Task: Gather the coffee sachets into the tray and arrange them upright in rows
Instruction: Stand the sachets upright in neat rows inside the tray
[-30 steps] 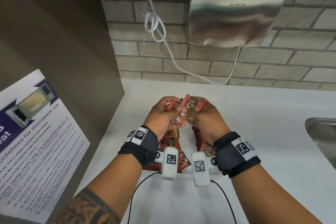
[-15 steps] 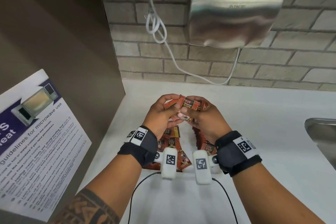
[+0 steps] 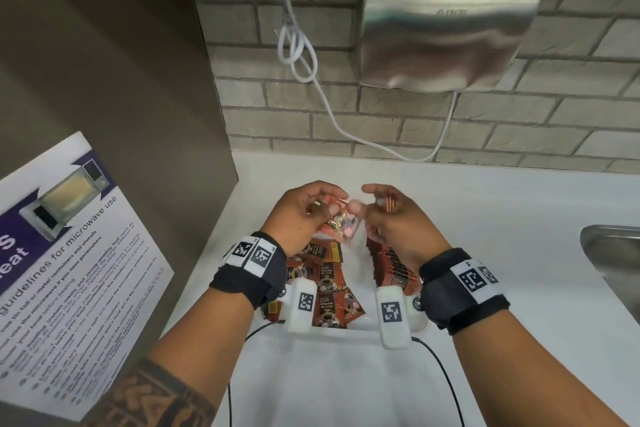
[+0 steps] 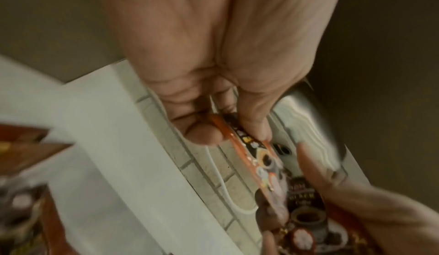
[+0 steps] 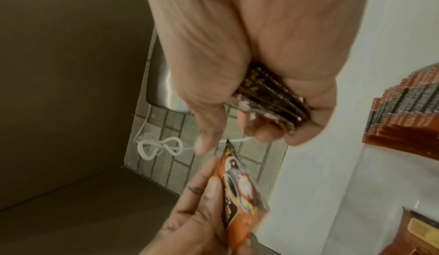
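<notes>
A white bench (image 3: 485, 236) runs along a brick wall (image 3: 346, 114), on which hangs a steel hand dryer (image 3: 446, 31) with a white cable (image 3: 298, 52) looped beside it. A microwave notice (image 3: 69, 270) is fixed to the brown panel on the left, and a steel sink (image 3: 616, 260) shows at the right edge. Near the person sits the white tray (image 3: 349, 331): loose coffee sachets (image 3: 325, 279) lie flat in its left part, while a row of upright sachets (image 3: 388, 262) stands along its right side. Above the tray, the left hand (image 3: 301, 211) pinches a single sachet (image 5: 240, 187) between thumb and curled fingers. The right hand (image 3: 398, 218), just beside it, curls round a small stack of sachets (image 5: 273, 97), thumb extended towards the single one.
</notes>
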The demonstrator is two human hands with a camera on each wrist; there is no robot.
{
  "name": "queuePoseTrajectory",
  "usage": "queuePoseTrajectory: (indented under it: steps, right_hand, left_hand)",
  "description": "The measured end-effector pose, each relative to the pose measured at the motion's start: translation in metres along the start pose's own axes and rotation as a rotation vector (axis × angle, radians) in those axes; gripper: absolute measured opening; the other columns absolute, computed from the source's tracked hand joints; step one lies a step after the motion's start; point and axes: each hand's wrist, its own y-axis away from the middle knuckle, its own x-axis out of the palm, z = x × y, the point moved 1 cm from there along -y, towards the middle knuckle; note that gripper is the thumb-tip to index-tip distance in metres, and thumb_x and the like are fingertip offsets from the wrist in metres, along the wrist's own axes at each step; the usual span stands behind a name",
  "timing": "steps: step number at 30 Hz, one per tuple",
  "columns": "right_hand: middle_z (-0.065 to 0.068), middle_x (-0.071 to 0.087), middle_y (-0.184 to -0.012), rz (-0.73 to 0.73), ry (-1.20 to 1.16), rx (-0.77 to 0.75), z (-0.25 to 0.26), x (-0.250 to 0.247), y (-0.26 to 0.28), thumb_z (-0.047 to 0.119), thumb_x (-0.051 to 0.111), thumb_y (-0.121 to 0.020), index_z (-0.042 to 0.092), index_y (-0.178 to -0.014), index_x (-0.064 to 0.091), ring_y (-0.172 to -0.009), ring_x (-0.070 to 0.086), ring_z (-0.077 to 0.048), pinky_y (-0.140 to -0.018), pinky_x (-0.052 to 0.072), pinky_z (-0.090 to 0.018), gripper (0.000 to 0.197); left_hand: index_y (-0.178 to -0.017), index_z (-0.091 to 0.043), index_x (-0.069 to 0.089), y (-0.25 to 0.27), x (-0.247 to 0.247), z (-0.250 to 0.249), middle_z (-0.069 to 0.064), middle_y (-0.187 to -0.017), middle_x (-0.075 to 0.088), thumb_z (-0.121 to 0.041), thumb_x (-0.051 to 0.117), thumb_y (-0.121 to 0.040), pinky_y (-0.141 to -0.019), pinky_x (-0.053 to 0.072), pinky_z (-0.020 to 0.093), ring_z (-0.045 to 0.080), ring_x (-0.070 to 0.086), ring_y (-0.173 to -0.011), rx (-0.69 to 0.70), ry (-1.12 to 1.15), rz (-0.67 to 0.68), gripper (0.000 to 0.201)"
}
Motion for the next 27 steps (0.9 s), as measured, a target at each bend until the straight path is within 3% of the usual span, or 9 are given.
queuePoseTrajectory:
  steps: [2, 5, 10, 12, 14, 17, 19, 23, 27]
  right_hand:
    - [-0.012, 0.071, -0.096, 0.189, 0.078, 0.058, -0.002, 0.003, 0.001, 0.032, 0.087, -0.074, 0.020, -0.122, 0.062, -0.082, 0.066, -0.018, -0.077, 0.052, -0.037, 0.055]
    - [-0.016, 0.074, -0.099, 0.304, 0.054, 0.063, -0.004, 0.009, 0.005, 0.007, 0.079, -0.083, 0.007, -0.115, 0.067, -0.088, 0.071, -0.026, -0.078, 0.057, -0.035, 0.034]
    - [-0.015, 0.072, -0.095, 0.291, -0.063, 0.087, -0.007, 0.007, 0.003, -0.011, 0.066, -0.084, 0.008, -0.114, 0.065, -0.085, 0.068, -0.028, -0.082, 0.057, -0.038, 0.036]
    - [-0.020, 0.068, -0.096, 0.287, -0.112, 0.125, -0.010, 0.006, 0.001, -0.010, 0.068, -0.080, 0.008, -0.110, 0.066, -0.091, 0.064, -0.033, -0.086, 0.054, -0.045, 0.035]
    - [-0.022, 0.067, -0.099, 0.269, -0.208, 0.169, -0.013, 0.006, -0.001, -0.009, 0.066, -0.082, 0.001, -0.110, 0.065, -0.097, 0.063, -0.035, -0.084, 0.055, -0.046, 0.030]
    - [-0.026, 0.066, -0.109, 0.219, -0.368, 0.188, -0.016, 0.013, -0.001, -0.008, 0.057, -0.089, -0.006, -0.111, 0.063, -0.112, 0.063, -0.039, -0.095, 0.050, -0.053, 0.023]
    - [-0.022, 0.064, -0.110, 0.213, -0.406, 0.183, -0.016, 0.018, -0.001, -0.010, 0.050, -0.092, -0.001, -0.109, 0.063, -0.120, 0.060, -0.036, -0.094, 0.051, -0.045, 0.023]
    - [-0.016, 0.068, -0.099, 0.228, -0.505, 0.240, -0.013, 0.015, 0.000, -0.007, 0.044, -0.095, 0.003, -0.103, 0.063, -0.100, 0.068, -0.025, -0.075, 0.058, -0.032, 0.022]
    - [-0.005, 0.073, -0.101, 0.184, -0.201, 0.212, -0.008, 0.008, 0.004, 0.017, 0.060, -0.097, 0.009, -0.107, 0.064, -0.090, 0.070, -0.020, -0.080, 0.055, -0.037, 0.013]
  left_hand:
    - [-0.115, -0.034, 0.070, 0.002, 0.004, -0.007, 0.000, -0.096, 0.074, -0.007, 0.069, -0.093, -0.083, 0.061, 0.045, 0.020, 0.072, -0.088, 0.039, -0.099, 0.091, 0.035]
    - [-0.122, -0.036, 0.067, 0.002, 0.010, -0.013, 0.000, -0.095, 0.074, -0.012, 0.075, -0.089, -0.089, 0.057, 0.037, 0.016, 0.071, -0.088, 0.053, -0.129, 0.165, 0.042]
    - [-0.142, -0.038, 0.051, 0.007, 0.014, -0.015, -0.009, -0.142, 0.043, -0.017, 0.062, -0.099, -0.098, 0.038, 0.007, 0.003, 0.047, -0.126, 0.229, -0.353, 0.223, 0.049]
    - [-0.150, -0.042, 0.037, 0.010, 0.016, -0.017, -0.012, -0.152, 0.036, -0.013, 0.061, -0.099, -0.110, 0.031, 0.011, 0.001, 0.037, -0.139, 0.271, -0.353, 0.327, 0.063]
    - [-0.152, -0.046, 0.032, 0.010, 0.019, -0.020, -0.015, -0.152, 0.036, -0.013, 0.071, -0.093, -0.106, 0.039, 0.015, -0.003, 0.038, -0.137, 0.228, -0.299, 0.409, 0.078]
    - [-0.148, -0.046, 0.037, 0.007, 0.028, -0.021, -0.016, -0.146, 0.040, -0.016, 0.086, -0.076, -0.091, 0.051, 0.019, 0.004, 0.052, -0.125, 0.239, -0.421, 0.448, 0.092]
    - [-0.146, -0.039, 0.043, 0.006, 0.031, -0.018, -0.014, -0.144, 0.044, -0.016, 0.083, -0.075, -0.101, 0.049, 0.029, 0.006, 0.052, -0.126, 0.366, -0.569, 0.378, 0.084]
    - [-0.141, -0.025, 0.054, 0.003, 0.034, -0.013, -0.012, -0.142, 0.050, -0.009, 0.081, -0.076, -0.108, 0.035, 0.013, -0.002, 0.046, -0.129, 0.405, -0.485, 0.340, 0.072]
    - [-0.137, -0.025, 0.059, -0.006, 0.026, -0.004, -0.007, -0.150, 0.046, -0.012, 0.080, -0.078, -0.111, 0.041, 0.032, 0.010, 0.045, -0.135, 0.390, -0.610, 0.265, 0.064]
